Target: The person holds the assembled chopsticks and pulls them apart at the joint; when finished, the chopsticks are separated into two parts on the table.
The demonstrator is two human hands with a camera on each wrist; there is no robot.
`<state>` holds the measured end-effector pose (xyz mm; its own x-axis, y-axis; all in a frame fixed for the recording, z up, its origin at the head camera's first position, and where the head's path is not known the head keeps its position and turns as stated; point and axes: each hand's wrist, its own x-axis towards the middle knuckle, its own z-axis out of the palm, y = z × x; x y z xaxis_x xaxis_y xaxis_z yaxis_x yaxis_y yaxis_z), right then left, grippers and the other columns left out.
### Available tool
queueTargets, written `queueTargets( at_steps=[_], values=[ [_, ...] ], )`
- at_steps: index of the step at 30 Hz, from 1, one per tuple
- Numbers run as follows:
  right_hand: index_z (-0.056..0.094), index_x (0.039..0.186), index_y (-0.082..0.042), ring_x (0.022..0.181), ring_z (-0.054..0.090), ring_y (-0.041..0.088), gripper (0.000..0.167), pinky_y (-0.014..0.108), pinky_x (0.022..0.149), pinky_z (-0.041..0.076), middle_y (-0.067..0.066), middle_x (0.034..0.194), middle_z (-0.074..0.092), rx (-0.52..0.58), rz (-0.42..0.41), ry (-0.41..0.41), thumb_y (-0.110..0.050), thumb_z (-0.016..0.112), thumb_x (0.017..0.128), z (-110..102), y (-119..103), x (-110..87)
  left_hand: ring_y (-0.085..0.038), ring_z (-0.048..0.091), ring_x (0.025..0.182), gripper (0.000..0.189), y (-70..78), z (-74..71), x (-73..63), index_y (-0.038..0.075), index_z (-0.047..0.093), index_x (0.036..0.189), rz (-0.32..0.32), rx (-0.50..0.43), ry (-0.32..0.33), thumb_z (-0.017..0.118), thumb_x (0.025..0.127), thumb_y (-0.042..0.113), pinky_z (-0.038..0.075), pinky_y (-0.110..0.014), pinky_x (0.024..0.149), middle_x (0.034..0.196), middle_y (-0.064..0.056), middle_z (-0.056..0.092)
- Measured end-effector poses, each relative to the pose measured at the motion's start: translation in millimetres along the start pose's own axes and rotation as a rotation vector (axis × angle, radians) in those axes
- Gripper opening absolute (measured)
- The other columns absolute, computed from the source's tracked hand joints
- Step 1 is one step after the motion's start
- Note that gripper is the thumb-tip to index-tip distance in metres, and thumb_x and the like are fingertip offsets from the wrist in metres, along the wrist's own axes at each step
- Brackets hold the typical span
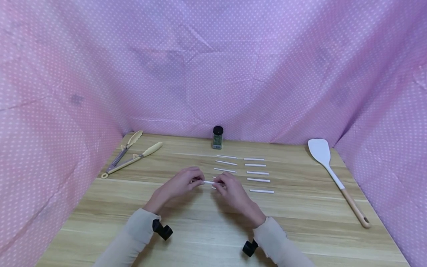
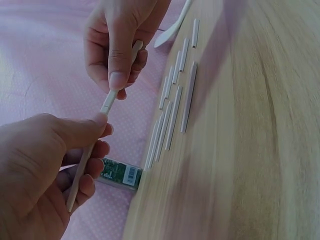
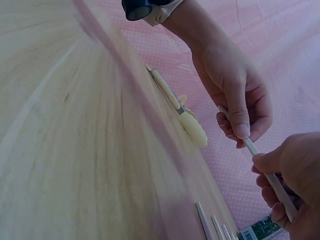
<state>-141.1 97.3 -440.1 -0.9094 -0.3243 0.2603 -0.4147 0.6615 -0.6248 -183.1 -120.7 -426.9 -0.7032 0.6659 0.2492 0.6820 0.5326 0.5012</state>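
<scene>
A thin white stick (image 1: 208,182) is held over the table between both hands. My left hand (image 1: 181,182) pinches one end between thumb and fingers, and its lower part runs across the curled fingers in the left wrist view. With thumb and fingers my right hand (image 1: 234,192) grips the other end. Only a short length of the stick (image 2: 107,104) shows between the two thumbs, with a fine line across it. Beyond the hands, similar sticks lie in two columns: a right one with a white stick (image 1: 261,191) nearest, and a left one (image 1: 227,162) partly hidden behind my right hand.
A small jar (image 1: 217,140) with a black lid and green label stands at the table's back edge. Cream-tipped tongs (image 1: 126,163) lie spread at the left. At the right lies a white spatula (image 1: 320,151) with a wooden handle. Pink dotted cloth (image 1: 213,74) encloses the table.
</scene>
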Motion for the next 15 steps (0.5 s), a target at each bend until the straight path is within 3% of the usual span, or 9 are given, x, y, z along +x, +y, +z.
queueTargets(
  at_steps=[9, 15],
  values=[
    [0.066, 0.091, -0.012, 0.083, 0.058, 0.008, 0.006, 0.024, 0.074, 0.052, -0.005, 0.089, 0.061, -0.012, -0.07, 0.053, -0.017, 0.065, 0.091, -6, -1, -3.1, -0.004, 0.051, 0.077, 0.005, 3.0, 0.5, 2.0, 0.016, 0.063, 0.087, 0.045, -0.035, 0.021, 0.064, 0.091, 0.016, 0.045, -0.024, 0.071, 0.082, 0.011, 0.058],
    [0.065, 0.09, -0.012, 0.08, 0.054, 0.007, 0.004, 0.024, 0.071, 0.048, -0.006, 0.087, 0.06, -0.03, -0.097, 0.08, -0.016, 0.065, 0.091, -11, -1, -3.1, -0.003, 0.049, 0.072, 0.008, 4.6, -0.6, 4.6, 0.018, 0.061, 0.084, 0.042, -0.057, 0.038, 0.064, 0.091, 0.015, 0.044, -0.021, 0.066, 0.079, 0.011, 0.055]
  ],
)
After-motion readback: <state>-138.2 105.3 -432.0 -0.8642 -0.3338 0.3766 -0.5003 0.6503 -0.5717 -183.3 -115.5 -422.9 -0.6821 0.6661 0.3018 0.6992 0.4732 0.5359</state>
